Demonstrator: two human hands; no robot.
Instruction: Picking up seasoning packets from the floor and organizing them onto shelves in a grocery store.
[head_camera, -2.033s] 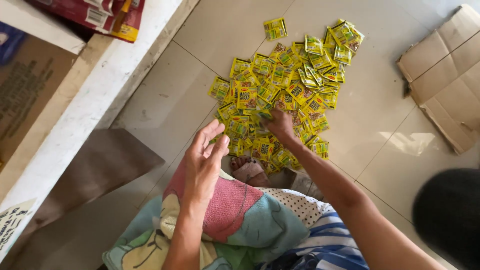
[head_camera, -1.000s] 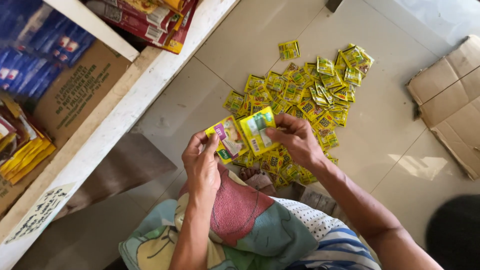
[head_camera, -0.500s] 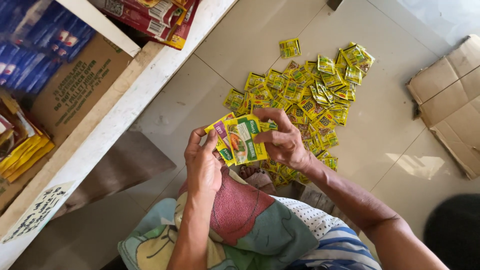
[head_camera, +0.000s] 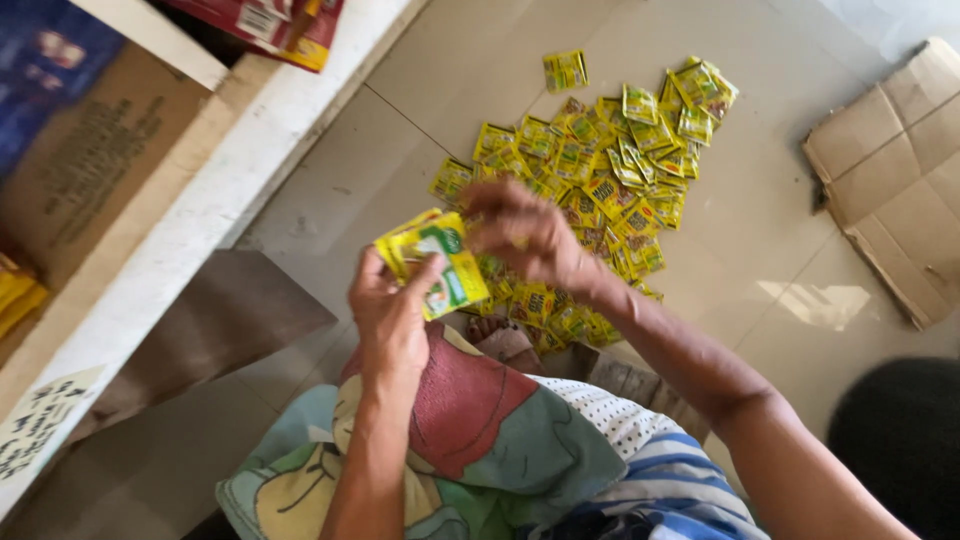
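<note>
Above the lap, the left hand (head_camera: 392, 318) grips a fanned stack of yellow sachets (head_camera: 435, 262), while the blurred right hand (head_camera: 525, 235), grip unclear, hovers nearer the floor pile (head_camera: 590, 175) ahead.

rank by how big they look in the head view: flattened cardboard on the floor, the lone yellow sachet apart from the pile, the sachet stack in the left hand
1. flattened cardboard
2. sachet stack in the left hand, though it sits nearer the camera, so its size is inflated
3. lone yellow sachet
</note>
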